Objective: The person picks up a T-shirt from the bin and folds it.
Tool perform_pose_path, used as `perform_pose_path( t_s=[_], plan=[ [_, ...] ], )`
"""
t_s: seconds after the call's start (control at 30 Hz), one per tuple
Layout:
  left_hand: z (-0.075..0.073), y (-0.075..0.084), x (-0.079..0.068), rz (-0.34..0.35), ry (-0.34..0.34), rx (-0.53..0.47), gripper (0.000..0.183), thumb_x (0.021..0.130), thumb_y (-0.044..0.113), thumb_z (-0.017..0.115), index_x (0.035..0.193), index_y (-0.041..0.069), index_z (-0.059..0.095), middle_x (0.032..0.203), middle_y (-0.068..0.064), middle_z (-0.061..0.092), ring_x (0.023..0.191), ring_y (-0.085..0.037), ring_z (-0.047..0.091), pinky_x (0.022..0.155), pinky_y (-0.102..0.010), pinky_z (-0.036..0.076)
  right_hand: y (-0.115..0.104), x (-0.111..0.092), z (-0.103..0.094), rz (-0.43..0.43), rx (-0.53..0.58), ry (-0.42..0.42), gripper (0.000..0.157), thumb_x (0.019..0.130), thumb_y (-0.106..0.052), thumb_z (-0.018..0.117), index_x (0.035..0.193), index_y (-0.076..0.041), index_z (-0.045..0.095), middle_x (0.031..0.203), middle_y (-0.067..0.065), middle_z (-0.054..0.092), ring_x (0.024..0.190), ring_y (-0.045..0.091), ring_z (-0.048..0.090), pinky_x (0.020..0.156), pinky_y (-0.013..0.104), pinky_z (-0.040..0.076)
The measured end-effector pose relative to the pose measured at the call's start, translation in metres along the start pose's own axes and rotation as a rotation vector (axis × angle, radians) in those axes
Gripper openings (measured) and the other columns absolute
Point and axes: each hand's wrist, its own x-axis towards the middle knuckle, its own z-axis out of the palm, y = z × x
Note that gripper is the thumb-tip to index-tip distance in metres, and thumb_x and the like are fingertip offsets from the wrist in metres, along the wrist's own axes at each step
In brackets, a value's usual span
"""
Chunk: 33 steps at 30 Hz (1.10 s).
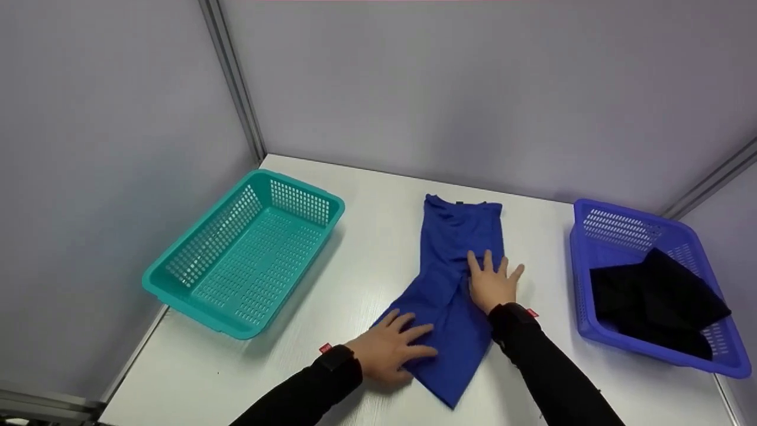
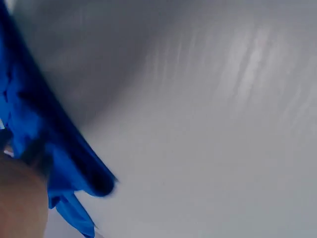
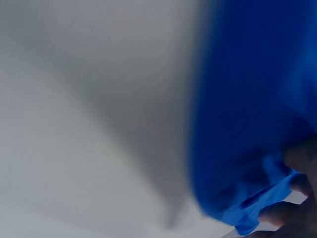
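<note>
A blue garment (image 1: pixel 446 296), folded lengthwise into a long strip, lies on the white table with its narrow end toward the back wall. My left hand (image 1: pixel 390 349) is spread over its lower left edge, fingers straight. Higher up, my right hand (image 1: pixel 494 284) rests with spread fingers on its right edge near the middle. Neither hand grips the cloth. In the left wrist view the garment's edge (image 2: pixel 64 144) runs along the left side beside the blurred left hand (image 2: pixel 20 198). The right wrist view shows the cloth (image 3: pixel 247 114) and part of the right hand (image 3: pixel 297 198).
A teal plastic basket (image 1: pixel 322 251) with nothing in it stands at the left of the table (image 1: pixel 378 225). On the right, a purple basket (image 1: pixel 582 296) holds black cloth (image 1: pixel 656 296). Grey partition walls (image 1: pixel 414 89) enclose the back and sides.
</note>
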Motion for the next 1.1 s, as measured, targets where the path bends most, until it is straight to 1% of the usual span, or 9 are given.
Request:
perform_pose_path(
  t_s=[0.17,0.37,0.57,0.63,0.73,0.83,0.9,1.0,1.1],
  plan=[
    [0.015,0.005,0.010,-0.125,0.014,0.067,0.064,0.101,0.061,0.049,0.159,0.047,0.027,0.170,0.005,0.018,0.156,-0.032,0.017,0.124,-0.052,0.020,-0.022,-0.025,-0.014,-0.097,0.125,-0.021,0.049,0.101,-0.026,0.063,0.147,-0.008,0.055,0.152,0.023,0.049,0.136,0.051,0.046,0.105,0.078,0.030],
    [0.012,0.016,0.021,-0.235,0.030,0.101,0.068,0.100,0.062,0.050,0.161,0.038,0.031,0.168,-0.001,0.026,0.153,-0.035,0.027,0.120,-0.054,0.028,-0.044,-0.057,-0.001,-0.126,0.178,-0.243,0.063,0.103,-0.049,0.055,0.157,-0.019,0.042,0.163,0.026,0.028,0.143,0.061,0.027,0.101,0.082,0.030],
    [-0.003,0.012,0.024,-0.193,0.168,0.034,0.064,0.095,0.055,0.063,0.145,0.017,0.052,0.142,-0.004,0.055,0.123,-0.026,0.058,0.101,-0.042,0.050,-0.029,-0.036,0.014,-0.210,0.202,-0.289,0.066,0.103,-0.054,0.051,0.161,-0.032,0.031,0.171,0.016,0.011,0.152,0.054,0.006,0.111,0.080,0.014],
    [-0.004,0.008,0.022,-0.204,0.203,0.042,0.055,0.097,0.049,0.064,0.140,0.017,0.056,0.138,-0.003,0.056,0.121,-0.024,0.058,0.101,-0.040,0.050,-0.023,-0.026,0.015,-0.249,0.227,-0.304,0.064,0.103,-0.052,0.051,0.161,-0.033,0.031,0.171,0.013,0.010,0.153,0.052,0.004,0.112,0.079,0.011],
    [-0.001,0.005,0.018,-0.224,0.175,0.057,0.050,0.099,0.041,0.063,0.143,0.017,0.057,0.146,-0.004,0.053,0.136,-0.028,0.050,0.110,-0.042,0.044,-0.014,-0.017,0.016,-0.247,0.203,-0.312,0.061,0.105,-0.051,0.048,0.161,-0.036,0.030,0.172,0.010,0.010,0.154,0.049,0.006,0.113,0.078,0.009],
    [0.003,0.006,0.017,-0.210,0.131,0.046,0.051,0.102,0.036,0.060,0.149,0.016,0.053,0.156,-0.006,0.046,0.147,-0.031,0.040,0.118,-0.044,0.036,-0.008,-0.013,0.017,-0.166,0.130,-0.277,0.056,0.107,-0.048,0.045,0.160,-0.037,0.032,0.171,0.009,0.015,0.154,0.048,0.012,0.113,0.078,0.010],
    [0.005,0.006,0.019,-0.179,0.153,0.055,0.049,0.104,0.030,0.058,0.149,0.014,0.052,0.156,-0.008,0.046,0.146,-0.031,0.041,0.118,-0.042,0.037,-0.008,-0.014,0.017,-0.108,0.085,-0.228,0.054,0.108,-0.044,0.045,0.160,-0.036,0.034,0.169,0.012,0.020,0.153,0.049,0.015,0.112,0.080,0.010],
    [0.008,0.003,0.024,-0.125,0.267,0.173,0.036,0.103,0.020,0.061,0.139,0.013,0.061,0.140,-0.007,0.059,0.130,-0.027,0.056,0.106,-0.036,0.048,-0.017,-0.020,0.016,-0.083,0.069,-0.107,0.054,0.106,-0.037,0.053,0.158,-0.027,0.041,0.165,0.017,0.031,0.149,0.053,0.024,0.109,0.082,0.014],
    [0.012,-0.004,0.028,-0.092,0.390,0.357,0.021,0.098,0.013,0.066,0.118,0.015,0.070,0.116,-0.004,0.065,0.104,-0.022,0.062,0.087,-0.030,0.055,-0.030,-0.034,0.011,-0.156,0.104,0.005,0.052,0.101,-0.029,0.064,0.150,-0.015,0.052,0.156,0.022,0.043,0.144,0.052,0.034,0.109,0.078,0.024]
  ],
)
